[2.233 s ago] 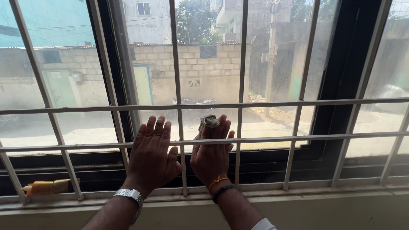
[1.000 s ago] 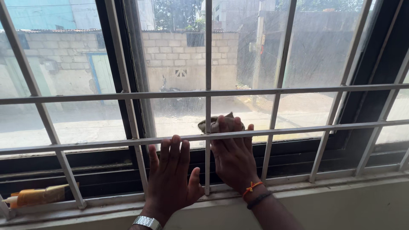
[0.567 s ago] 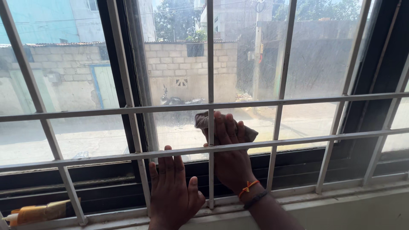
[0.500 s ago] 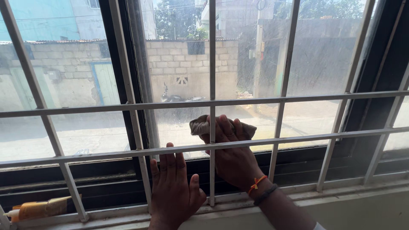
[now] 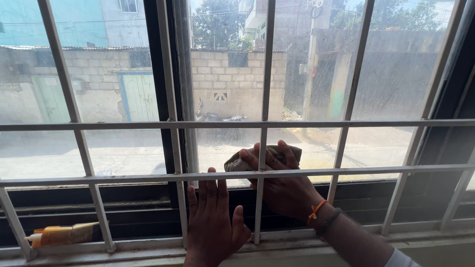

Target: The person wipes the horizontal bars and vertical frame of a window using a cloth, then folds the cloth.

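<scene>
The right hand (image 5: 282, 185) reached through the window bars (image 5: 262, 174) and pressed a crumpled cloth (image 5: 247, 160) against the glass (image 5: 227, 143). The left hand (image 5: 213, 222) lay flat and spread against the lower frame (image 5: 138, 217), holding nothing.

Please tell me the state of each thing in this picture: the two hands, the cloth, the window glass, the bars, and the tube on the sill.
Left hand: open, flat against the window frame.
Right hand: reaching through the bars, pressing the cloth.
Cloth: crumpled against the glass.
Window glass: dusty, streaked.
Bars: fixed, pale.
Tube: lying flat on the sill.
</scene>
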